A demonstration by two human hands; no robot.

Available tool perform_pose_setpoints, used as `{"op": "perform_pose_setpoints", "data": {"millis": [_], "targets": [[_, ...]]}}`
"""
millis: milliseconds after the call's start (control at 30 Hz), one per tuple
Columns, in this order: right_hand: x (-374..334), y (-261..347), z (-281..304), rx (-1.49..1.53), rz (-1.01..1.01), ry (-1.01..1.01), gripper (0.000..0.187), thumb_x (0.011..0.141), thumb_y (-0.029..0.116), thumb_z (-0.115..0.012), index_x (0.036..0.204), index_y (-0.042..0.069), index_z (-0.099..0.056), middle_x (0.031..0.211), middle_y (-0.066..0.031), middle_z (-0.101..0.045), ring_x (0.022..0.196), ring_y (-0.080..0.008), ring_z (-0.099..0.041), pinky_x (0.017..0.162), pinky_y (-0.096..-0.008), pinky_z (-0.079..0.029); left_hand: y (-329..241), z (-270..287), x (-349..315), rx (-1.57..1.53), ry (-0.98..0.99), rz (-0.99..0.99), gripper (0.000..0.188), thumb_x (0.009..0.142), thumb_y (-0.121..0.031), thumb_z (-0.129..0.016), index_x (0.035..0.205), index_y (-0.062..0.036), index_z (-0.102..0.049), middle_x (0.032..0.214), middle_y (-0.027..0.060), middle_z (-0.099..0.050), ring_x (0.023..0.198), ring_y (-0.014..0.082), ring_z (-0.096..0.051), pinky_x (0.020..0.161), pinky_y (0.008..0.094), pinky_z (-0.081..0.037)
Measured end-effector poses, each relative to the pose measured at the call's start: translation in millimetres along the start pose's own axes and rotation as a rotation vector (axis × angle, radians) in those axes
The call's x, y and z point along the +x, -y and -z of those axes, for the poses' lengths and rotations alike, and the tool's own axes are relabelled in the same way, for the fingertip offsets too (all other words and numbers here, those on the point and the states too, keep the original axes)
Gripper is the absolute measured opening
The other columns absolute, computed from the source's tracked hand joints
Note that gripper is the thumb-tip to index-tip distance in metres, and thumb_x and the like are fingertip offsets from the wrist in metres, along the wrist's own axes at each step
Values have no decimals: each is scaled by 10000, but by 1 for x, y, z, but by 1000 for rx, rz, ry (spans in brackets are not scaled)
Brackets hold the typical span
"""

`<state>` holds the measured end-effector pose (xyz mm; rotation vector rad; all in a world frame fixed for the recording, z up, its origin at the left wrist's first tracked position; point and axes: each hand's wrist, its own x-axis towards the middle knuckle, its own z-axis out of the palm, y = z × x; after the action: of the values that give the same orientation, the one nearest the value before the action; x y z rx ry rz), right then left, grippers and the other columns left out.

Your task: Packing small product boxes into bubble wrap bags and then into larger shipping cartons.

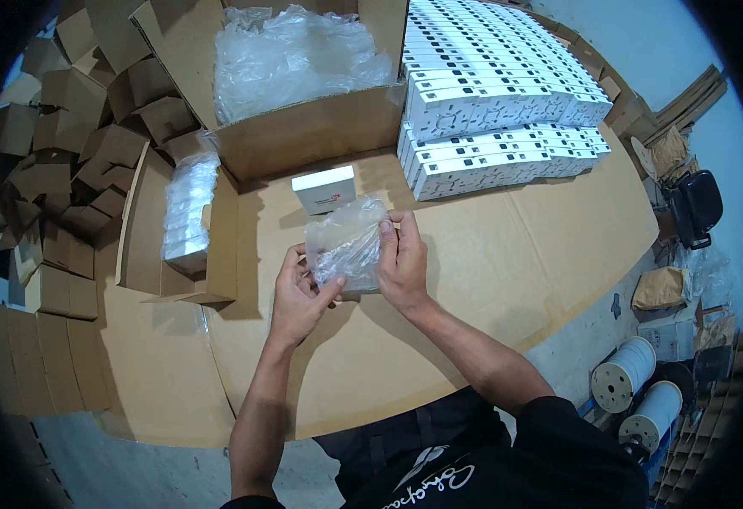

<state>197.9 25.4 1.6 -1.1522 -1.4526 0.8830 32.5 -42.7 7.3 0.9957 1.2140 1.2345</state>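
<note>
Between my hands is a clear plastic bag (pixel 346 242), crinkled and shiny; whether anything is inside it I cannot make out. My left hand (pixel 299 293) grips its lower left side, thumb on top. At the upper right edge, my right hand (pixel 403 261) pinches the bag between thumb and fingers. Just beyond the bag a small white box (pixel 325 188) stands on the cardboard-covered table (pixel 473 280). To the left, an open carton (pixel 223 259) holds a row of plastic-wrapped white boxes (pixel 190 212).
A large open carton (pixel 316 131) full of clear plastic bags (pixel 303 59) stands at the back. Stacked white boxes (pixel 499 102) fill the far right of the table. Many open brown cartons (pixel 70 119) pile up at left. Cable spools (pixel 624 373) and a chair (pixel 698 208) are at right.
</note>
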Motion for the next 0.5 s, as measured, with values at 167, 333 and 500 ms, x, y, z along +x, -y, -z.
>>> {"op": "perform_pose_setpoints", "data": {"millis": [167, 333, 500], "targets": [[2, 2, 0, -24, 60, 15, 137, 1061, 132, -499, 1073, 6, -552, 684, -162, -584, 574, -270, -596, 547, -404, -441, 8, 1, 3, -43, -79, -70, 485, 876, 109, -602, 1311, -6, -422, 1107, 96, -590, 864, 121, -641, 665, 240, -562], [3, 3, 1, -65, 68, 27, 118, 1053, 118, -510, 1074, 11, -553, 682, -171, -576, 579, -283, -604, 548, -406, -444, 13, 14, 3, 55, -148, -132, 461, 857, 145, -541, 1287, -2, -462, 1088, 74, -559, 796, 72, -596, 613, 213, -507], [5, -2, 6, -49, 58, 11, 100, 1047, 109, -520, 1071, 17, -552, 675, -171, -569, 583, -307, -617, 547, -410, -447, 6, 22, 3, 43, -219, -121, 424, 878, 120, -504, 1286, 8, -480, 1045, 46, -545, 750, 32, -542, 593, 186, -457]]}}
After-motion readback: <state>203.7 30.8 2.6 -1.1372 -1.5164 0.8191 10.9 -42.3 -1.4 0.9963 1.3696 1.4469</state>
